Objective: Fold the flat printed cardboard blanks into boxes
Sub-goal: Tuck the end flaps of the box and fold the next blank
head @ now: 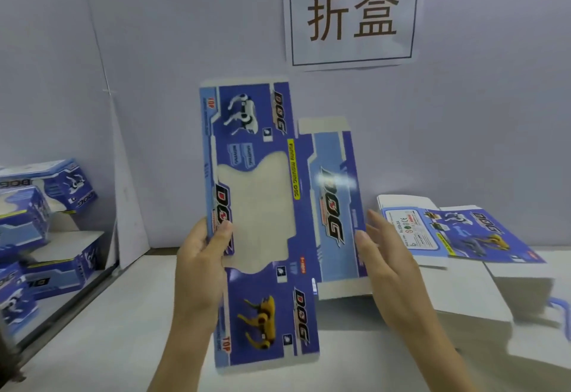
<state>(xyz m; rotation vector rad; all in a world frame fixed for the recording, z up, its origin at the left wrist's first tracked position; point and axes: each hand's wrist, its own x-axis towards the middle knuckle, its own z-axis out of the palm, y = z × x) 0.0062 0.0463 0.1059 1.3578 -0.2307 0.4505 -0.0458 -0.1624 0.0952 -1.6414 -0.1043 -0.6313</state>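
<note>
A flat blue printed cardboard blank (262, 175) with "DOG" lettering and a clear window is held upright in the air at the centre. My left hand (200, 255) pinches its left edge, thumb on the printed face and fingers behind. My right hand (380, 246) is at the blank's right side panel with straight fingers, touching its edge. A stack of more flat blanks (457, 234) lies on the table at the right.
Several folded blue boxes (46, 206) are piled on a shelf at the left. A white table (123, 330) runs below my hands. A paper sign (352, 11) hangs on the grey wall behind.
</note>
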